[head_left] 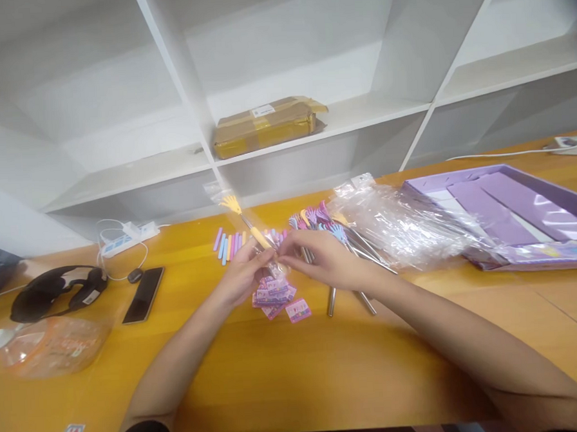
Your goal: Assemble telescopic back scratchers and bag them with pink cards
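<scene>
A yellow back scratcher [259, 237] with a hand-shaped head and a metal rod lies slanted inside a clear plastic bag [214, 191]. My left hand [244, 271] is closed around its handle end through the plastic. Fingers of my right hand [322, 256] pinch the near end of the bag, beside the left thumb. Below my hands lies a pile of pink-purple printed cards [274, 293], with one card [298, 310] apart. Coloured handle tubes [228, 246] sit in a row behind my left hand. Beyond my right hand are several more back scratchers [337, 229] with metal rods.
A heap of clear bags [400, 223] lies right of centre, against a purple box [509, 172]. On the left are a phone [144, 296], a power strip [130, 239], a black strapped item [58, 291] and an orange-clear pouch [58, 344]. A taped carton [267, 127] rests on the shelf.
</scene>
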{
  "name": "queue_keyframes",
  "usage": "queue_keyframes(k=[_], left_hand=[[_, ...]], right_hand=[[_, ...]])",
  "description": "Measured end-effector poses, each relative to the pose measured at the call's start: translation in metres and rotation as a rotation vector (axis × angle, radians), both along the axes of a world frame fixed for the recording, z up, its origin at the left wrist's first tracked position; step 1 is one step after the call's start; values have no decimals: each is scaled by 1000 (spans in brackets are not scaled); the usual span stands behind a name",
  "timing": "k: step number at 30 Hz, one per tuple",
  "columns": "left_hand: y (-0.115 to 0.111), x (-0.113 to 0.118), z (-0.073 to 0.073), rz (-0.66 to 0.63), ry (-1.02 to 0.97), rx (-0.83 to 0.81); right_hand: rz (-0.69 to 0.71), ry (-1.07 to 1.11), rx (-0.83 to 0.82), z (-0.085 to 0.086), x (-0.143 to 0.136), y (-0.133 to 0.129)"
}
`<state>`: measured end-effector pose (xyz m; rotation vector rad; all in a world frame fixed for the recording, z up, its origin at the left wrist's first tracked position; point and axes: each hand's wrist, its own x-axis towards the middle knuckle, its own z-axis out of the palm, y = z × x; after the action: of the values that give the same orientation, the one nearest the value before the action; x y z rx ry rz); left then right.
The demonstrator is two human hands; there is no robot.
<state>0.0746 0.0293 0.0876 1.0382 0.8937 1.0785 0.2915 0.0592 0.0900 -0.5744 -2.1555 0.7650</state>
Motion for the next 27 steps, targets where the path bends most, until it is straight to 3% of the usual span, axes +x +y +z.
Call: queue_keyframes(k=[4, 10, 14, 18, 27], left_hand=[[0, -4, -2, -4, -18, 18], [5, -15, -9, -198, 142, 152], [3, -15, -10, -206, 209, 157], [0, -13, -4, -187, 267, 160], [-4, -14, -4, -230, 332, 291]], right_hand=[[8, -17, 10, 0, -1, 0], [-3, -27, 74, 1, 1, 2], [-97, 29, 31, 2, 0, 2], [-147, 79, -131, 0, -1, 4], [111, -35, -481, 2, -3, 6]])
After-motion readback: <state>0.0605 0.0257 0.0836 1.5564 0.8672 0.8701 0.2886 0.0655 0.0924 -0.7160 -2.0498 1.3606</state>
